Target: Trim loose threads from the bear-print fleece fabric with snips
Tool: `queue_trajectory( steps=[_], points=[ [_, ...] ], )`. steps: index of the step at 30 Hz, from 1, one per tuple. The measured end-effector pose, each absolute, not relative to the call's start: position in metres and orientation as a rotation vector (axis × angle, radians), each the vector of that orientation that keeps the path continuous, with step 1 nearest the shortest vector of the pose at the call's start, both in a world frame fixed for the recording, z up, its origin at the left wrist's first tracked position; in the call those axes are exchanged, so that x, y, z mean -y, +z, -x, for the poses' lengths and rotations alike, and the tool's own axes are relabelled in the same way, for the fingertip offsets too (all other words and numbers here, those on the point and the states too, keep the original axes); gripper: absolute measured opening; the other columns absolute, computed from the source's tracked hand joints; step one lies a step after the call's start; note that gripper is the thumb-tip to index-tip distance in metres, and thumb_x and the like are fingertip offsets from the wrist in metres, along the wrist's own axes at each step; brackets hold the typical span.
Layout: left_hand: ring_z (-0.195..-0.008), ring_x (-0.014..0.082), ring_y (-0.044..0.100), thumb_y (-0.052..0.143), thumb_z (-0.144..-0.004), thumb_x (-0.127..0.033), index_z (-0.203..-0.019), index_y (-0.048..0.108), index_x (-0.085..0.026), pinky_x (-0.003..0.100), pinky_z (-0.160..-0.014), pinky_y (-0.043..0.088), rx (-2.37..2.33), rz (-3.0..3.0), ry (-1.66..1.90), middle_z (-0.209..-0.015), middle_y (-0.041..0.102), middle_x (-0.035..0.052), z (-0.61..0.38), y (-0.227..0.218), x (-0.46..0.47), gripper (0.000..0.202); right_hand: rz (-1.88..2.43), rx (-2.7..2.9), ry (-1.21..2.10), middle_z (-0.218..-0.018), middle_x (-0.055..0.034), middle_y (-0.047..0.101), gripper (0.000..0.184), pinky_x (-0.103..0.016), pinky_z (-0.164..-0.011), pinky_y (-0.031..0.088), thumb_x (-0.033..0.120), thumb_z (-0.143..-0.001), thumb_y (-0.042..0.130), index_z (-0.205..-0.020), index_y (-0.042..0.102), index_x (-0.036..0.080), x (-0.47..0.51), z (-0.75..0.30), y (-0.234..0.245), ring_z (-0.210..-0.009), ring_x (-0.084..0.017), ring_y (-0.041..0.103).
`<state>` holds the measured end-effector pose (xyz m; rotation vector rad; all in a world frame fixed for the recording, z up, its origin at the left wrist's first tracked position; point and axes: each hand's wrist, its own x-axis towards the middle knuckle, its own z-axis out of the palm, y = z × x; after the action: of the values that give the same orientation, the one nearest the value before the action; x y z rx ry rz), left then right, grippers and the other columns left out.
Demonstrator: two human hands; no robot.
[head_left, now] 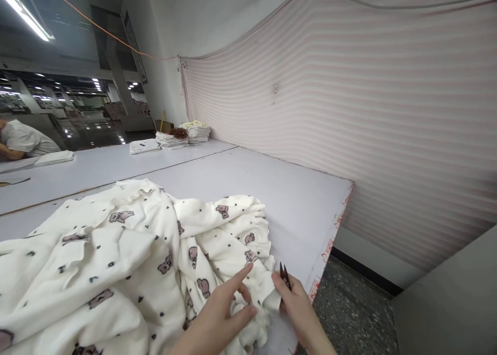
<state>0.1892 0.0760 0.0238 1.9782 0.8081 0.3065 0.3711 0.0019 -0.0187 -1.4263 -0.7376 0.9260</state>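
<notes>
A white garment point(128, 262) printed with small brown bears lies heaped on the pale table point(272, 189). My left hand point(221, 313) rests on its near edge, forefinger stretched out, thumb pinching a fold of the cloth. My right hand point(301, 308) is closed around small dark thread snips point(284, 275), whose two points stick up above the fingers, right beside the same fold.
Stacks of folded cloth point(182, 135) sit at the table's far end. A striped pink curtain point(368, 112) hangs along the right. The table edge point(330, 241) drops to a speckled floor point(349, 313). Another person point(23, 140) leans over a table far left.
</notes>
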Motion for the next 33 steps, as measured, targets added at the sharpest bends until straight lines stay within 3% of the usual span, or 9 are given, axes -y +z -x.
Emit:
queue_trajectory(
  steps=[4,8,11,13,16,18,25,29,33],
  points=[
    [-0.078,0.0160,0.055,0.067,-0.068,-0.025,-0.129,0.038,-0.027,0.024,-0.074,0.041,-0.886,-1.993,0.301,-0.100,0.058,-0.0014,-0.199,0.023,-0.068,0.068,1.259,0.448,1.037,-0.083,-0.0076,0.071,0.051,-0.027,-0.060,0.050,0.057,-0.072,0.065,-0.101,0.067,0.014,0.000,-0.342,-0.011,-0.071,-0.023,0.066],
    [-0.075,0.0163,0.054,0.047,-0.077,-0.017,-0.093,0.050,-0.022,0.025,-0.071,0.039,-0.949,-2.015,0.417,-0.082,0.056,-0.0017,-0.196,0.015,-0.067,0.017,1.308,0.461,0.951,-0.082,-0.0066,0.069,0.048,-0.026,-0.061,0.049,0.057,-0.077,0.060,-0.098,0.065,0.015,-0.005,-0.334,-0.009,-0.075,-0.022,0.064],
    [-0.076,0.0166,0.050,0.045,-0.083,-0.025,-0.079,0.051,-0.021,0.024,-0.068,0.038,-0.884,-1.884,0.414,-0.077,0.052,-0.0017,-0.188,0.019,-0.075,0.008,1.556,0.763,0.668,-0.064,-0.0013,0.061,0.038,-0.024,-0.061,0.046,0.054,-0.082,0.055,-0.076,0.063,0.017,-0.005,-0.343,-0.007,-0.068,-0.019,0.059],
    [-0.073,0.0152,0.046,0.049,-0.083,-0.030,-0.081,0.053,-0.019,0.023,-0.065,0.037,-0.829,-1.775,0.394,-0.077,0.048,-0.0024,-0.184,0.026,-0.081,0.012,1.667,0.931,0.464,-0.064,-0.0012,0.060,0.033,-0.025,-0.062,0.046,0.049,-0.083,0.055,-0.073,0.061,0.018,-0.001,-0.351,-0.005,-0.068,-0.020,0.058],
    [-0.069,0.0130,0.041,0.053,-0.083,-0.033,-0.081,0.053,-0.018,0.022,-0.062,0.034,-0.784,-1.668,0.396,-0.074,0.045,-0.0039,-0.183,0.032,-0.087,0.015,1.588,1.084,0.270,-0.096,-0.0068,0.064,0.021,-0.025,-0.075,0.047,0.038,-0.087,0.053,-0.096,0.062,0.021,0.013,-0.355,-0.002,-0.091,-0.021,0.059],
    [-0.069,0.0124,0.041,0.056,-0.082,-0.032,-0.080,0.054,-0.018,0.022,-0.063,0.034,-0.772,-1.626,0.419,-0.073,0.044,-0.0046,-0.185,0.033,-0.089,0.014,1.478,1.212,0.311,-0.099,-0.0059,0.063,0.017,-0.023,-0.074,0.047,0.031,-0.087,0.052,-0.098,0.062,0.024,0.023,-0.352,-0.003,-0.091,-0.019,0.060],
    [-0.088,0.0181,0.054,0.057,-0.081,-0.033,-0.096,0.055,-0.022,0.027,-0.079,0.040,-0.838,-1.736,0.468,-0.095,0.060,0.0006,-0.176,0.036,-0.085,0.019,1.599,1.114,0.580,-0.069,-0.0015,0.063,0.024,-0.022,-0.061,0.045,0.038,-0.084,0.056,-0.075,0.066,0.019,0.023,-0.338,-0.016,-0.067,-0.017,0.058],
    [-0.083,0.0202,0.059,0.062,-0.073,-0.027,-0.080,0.058,-0.021,0.028,-0.079,0.042,-0.950,-1.984,0.379,-0.083,0.065,0.0001,-0.165,0.030,-0.065,0.010,1.359,0.592,0.892,-0.063,0.0011,0.061,0.035,-0.020,-0.051,0.044,0.049,-0.074,0.068,-0.089,0.065,0.017,0.013,-0.337,-0.016,-0.057,-0.014,0.056],
    [-0.082,0.0217,0.060,0.071,-0.063,-0.026,-0.109,0.051,-0.021,0.029,-0.075,0.045,-1.026,-2.036,0.517,-0.093,0.063,0.0034,-0.172,0.016,-0.045,0.051,1.134,0.299,1.114,-0.035,0.0139,0.031,0.042,-0.015,-0.032,0.014,0.055,-0.064,0.075,-0.072,0.054,0.020,0.009,-0.318,-0.020,-0.030,-0.002,0.018]
  ],
)
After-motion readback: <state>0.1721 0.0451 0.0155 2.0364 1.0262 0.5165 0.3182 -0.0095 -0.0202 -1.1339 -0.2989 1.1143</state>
